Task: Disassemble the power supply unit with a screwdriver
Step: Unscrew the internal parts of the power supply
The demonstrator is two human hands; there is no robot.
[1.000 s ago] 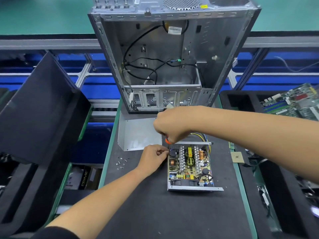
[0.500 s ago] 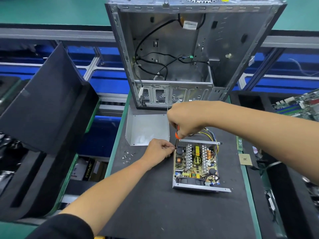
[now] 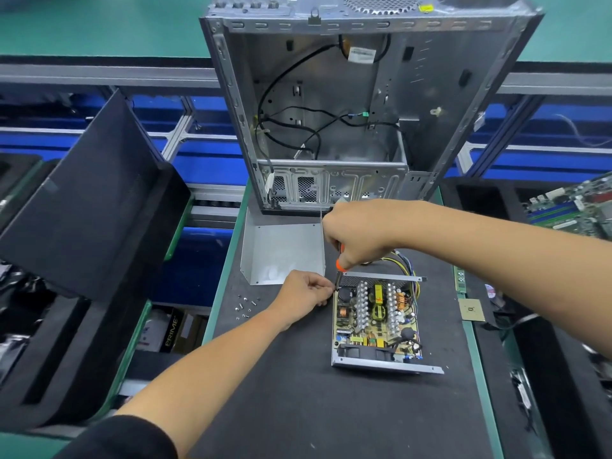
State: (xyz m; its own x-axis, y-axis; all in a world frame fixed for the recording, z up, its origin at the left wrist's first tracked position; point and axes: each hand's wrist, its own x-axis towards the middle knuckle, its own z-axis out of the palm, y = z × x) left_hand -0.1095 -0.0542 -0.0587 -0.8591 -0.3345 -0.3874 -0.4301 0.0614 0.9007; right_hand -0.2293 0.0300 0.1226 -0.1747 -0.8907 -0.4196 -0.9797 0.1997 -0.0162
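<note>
Black mat (image 3: 298, 409): it is covering the workbench, and the open power supply unit (image 3: 376, 321) is lying on it, right of the middle, with its circuit board showing.
Right hand (image 3: 359, 235): it is wrapping its fingers round the orange-handled screwdriver (image 3: 338, 271), whose shaft is pointing down to the unit's far left corner.
Left hand (image 3: 303, 298): it is pinching with its fingertips at the screwdriver tip, beside that same corner; what is between the fingers is too small to see.
Metal cover (image 3: 281, 251): it is lying just behind the left hand.
Loose screws (image 3: 245, 306): they are lying in a small group left of the left hand.
Computer case (image 3: 357, 104): it is standing open behind the unit, with black cables inside.
Writing: the word "PRIME" is showing on a box (image 3: 172, 332) below the bench, at the left; the white label inside the case is not readable.
</note>
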